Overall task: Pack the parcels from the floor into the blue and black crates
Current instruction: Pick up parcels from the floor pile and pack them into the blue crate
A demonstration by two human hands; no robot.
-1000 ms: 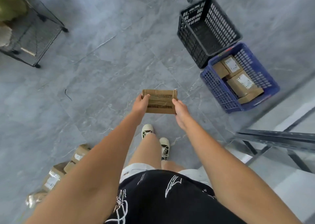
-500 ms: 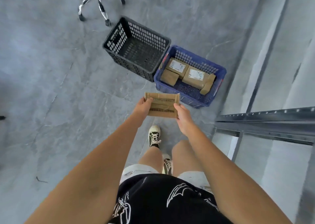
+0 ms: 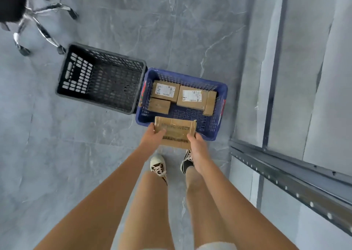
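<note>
Now parcel (image 3: 176,133) gripped between left hand (image 3: 154,137), right hand (image 3: 196,142).

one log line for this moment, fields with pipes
both hands hold parcel | over near edge of blue crate | four parcels inside | black crate empty

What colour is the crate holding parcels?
Blue crate, clearest in the head view.

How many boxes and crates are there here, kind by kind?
Parcels in the blue crate: 4
Parcel held by left hand and right hand: 1
Blue crates: 1
Black crate: 1
Total: 7
</note>
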